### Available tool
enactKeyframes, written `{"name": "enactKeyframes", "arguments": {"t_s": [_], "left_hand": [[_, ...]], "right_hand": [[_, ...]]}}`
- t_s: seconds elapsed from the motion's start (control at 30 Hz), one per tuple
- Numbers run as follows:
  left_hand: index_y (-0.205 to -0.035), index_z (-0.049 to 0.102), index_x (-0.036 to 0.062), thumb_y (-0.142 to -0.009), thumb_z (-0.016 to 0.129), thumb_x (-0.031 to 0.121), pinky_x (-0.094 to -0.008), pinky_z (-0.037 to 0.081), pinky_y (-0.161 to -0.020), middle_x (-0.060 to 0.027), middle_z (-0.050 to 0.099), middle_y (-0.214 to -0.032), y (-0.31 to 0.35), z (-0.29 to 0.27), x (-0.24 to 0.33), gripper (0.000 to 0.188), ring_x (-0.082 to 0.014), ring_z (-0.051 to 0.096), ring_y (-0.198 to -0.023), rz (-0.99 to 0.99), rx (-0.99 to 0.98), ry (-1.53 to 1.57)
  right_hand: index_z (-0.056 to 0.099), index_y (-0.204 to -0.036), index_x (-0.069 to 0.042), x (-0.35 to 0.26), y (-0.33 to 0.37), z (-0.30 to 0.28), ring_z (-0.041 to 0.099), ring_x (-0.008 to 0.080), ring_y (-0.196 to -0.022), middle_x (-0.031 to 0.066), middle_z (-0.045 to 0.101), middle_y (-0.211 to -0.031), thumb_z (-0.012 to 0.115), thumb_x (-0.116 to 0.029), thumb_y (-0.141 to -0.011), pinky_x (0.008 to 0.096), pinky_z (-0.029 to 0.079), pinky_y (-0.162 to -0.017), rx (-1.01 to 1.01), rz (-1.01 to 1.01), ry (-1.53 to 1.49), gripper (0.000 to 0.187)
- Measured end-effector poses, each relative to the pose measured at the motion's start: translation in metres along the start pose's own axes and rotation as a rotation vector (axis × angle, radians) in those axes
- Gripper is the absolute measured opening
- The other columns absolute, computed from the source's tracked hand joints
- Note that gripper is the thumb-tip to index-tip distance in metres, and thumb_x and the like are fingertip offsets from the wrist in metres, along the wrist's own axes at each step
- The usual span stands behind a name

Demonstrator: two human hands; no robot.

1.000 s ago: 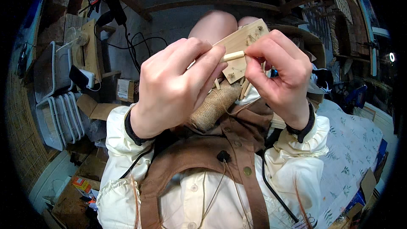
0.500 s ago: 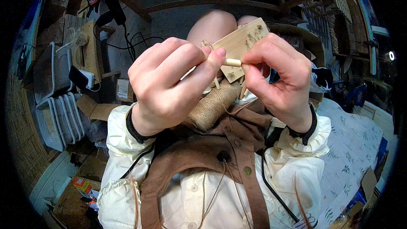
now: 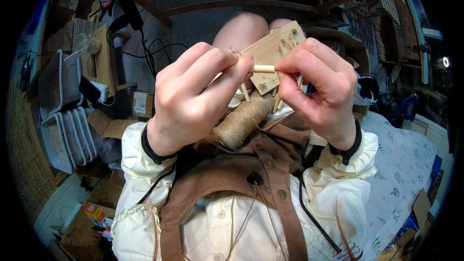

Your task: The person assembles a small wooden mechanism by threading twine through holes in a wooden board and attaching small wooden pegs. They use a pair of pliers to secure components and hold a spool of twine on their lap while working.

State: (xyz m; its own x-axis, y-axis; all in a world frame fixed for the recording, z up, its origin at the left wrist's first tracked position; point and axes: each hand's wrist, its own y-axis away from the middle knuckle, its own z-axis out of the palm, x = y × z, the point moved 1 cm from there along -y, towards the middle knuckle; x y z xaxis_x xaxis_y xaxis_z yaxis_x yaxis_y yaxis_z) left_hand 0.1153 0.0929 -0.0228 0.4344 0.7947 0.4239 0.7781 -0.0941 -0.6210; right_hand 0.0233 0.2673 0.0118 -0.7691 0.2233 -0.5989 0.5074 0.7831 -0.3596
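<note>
A short pale wooden dowel (image 3: pixel 264 68) lies level between my hands. My left hand (image 3: pixel 191 99) is closed, with thumb and forefinger pinching the dowel's left end. At its right end, the fingertips of my right hand (image 3: pixel 321 94) are pressed together. What those fingers hold is too small to make out. Behind the dowel, a flat wooden board (image 3: pixel 263 47) rests tilted over my lap, with tufts of twine knotted at its corners and thin wooden pegs (image 3: pixel 245 93) beneath it. Under my hands, a spool of brown twine (image 3: pixel 241 122) lies on my brown apron.
White wire racks (image 3: pixel 70 135) and a cardboard box (image 3: pixel 111 124) stand on the left. A black cable (image 3: pixel 145 43) trails across the floor. On the right is a surface with a white leaf-patterned cloth (image 3: pixel 394 174). A wooden beam (image 3: pixel 241 5) crosses ahead of my knees.
More of the dowel shows between my fingertips now. My left hand has shifted slightly and its grip has moved a little toward the dowel's left end. My right hand stays nearly in place.
</note>
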Motion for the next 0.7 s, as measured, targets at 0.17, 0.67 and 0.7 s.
{"name": "enactKeyframes", "arguments": {"t_s": [0.17,0.67,0.7], "left_hand": [[-0.094,0.067,-0.0014,-0.064,0.069,0.0,-0.0295,0.045,-0.05,-0.0073,0.056,-0.075,-0.004,-0.002,-0.004,0.03,-0.0204,0.055,-0.061,0.047,0.089,0.017],[-0.096,0.065,0.0001,-0.071,0.072,-0.001,-0.0329,0.051,-0.066,-0.0118,0.06,-0.092,-0.065,-0.026,-0.049,0.026,-0.0251,0.062,-0.078,-0.296,0.331,-0.012],[-0.096,0.066,0.0013,-0.075,0.07,0.0,-0.0311,0.051,-0.068,-0.0117,0.06,-0.092,-0.068,-0.029,-0.064,0.022,-0.0236,0.062,-0.078,-0.291,0.348,-0.068]], "right_hand": [[0.066,-0.088,0.001,-0.004,-0.003,-0.008,0.061,0.0177,-0.066,0.0092,0.063,-0.082,0.067,0.002,-0.076,0.0249,0.048,-0.056,0.008,0.108,-0.133,0.012],[0.064,-0.08,-0.006,0.156,-0.128,-0.115,0.063,0.0247,-0.066,0.0099,0.065,-0.076,0.066,-0.015,-0.08,0.0359,0.047,-0.059,0.851,0.062,0.674,0.01],[0.063,-0.079,-0.006,0.157,-0.134,-0.107,0.062,0.0263,-0.069,0.01,0.065,-0.077,0.065,-0.017,-0.081,0.0374,0.047,-0.062,0.79,0.105,0.704,0.012]]}}
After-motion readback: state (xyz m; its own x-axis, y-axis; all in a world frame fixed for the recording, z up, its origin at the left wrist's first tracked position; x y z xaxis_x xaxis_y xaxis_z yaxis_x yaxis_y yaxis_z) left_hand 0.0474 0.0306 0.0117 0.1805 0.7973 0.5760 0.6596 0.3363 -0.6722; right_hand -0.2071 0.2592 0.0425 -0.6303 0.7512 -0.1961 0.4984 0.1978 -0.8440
